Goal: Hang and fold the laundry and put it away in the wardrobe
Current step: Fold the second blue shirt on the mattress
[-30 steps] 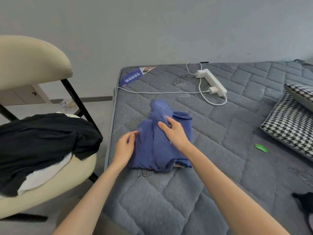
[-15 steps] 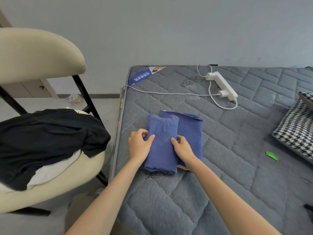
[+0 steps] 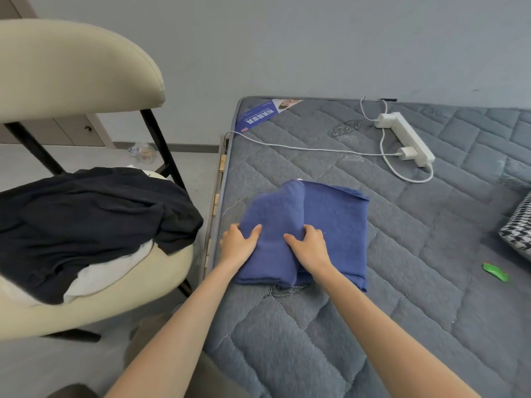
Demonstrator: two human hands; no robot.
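Near the bed's (image 3: 287,349) left edge, the left hand (image 3: 238,246) and right hand (image 3: 311,249) each curl round one side of the blue garment's (image 3: 337,225) folded-over left half, gripping it.

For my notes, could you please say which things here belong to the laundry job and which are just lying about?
Job: blue garment, held by left hand and right hand; dark clothes and white cloth on the chair.
Lying about: power strip, white cable, green object, checked pillow.
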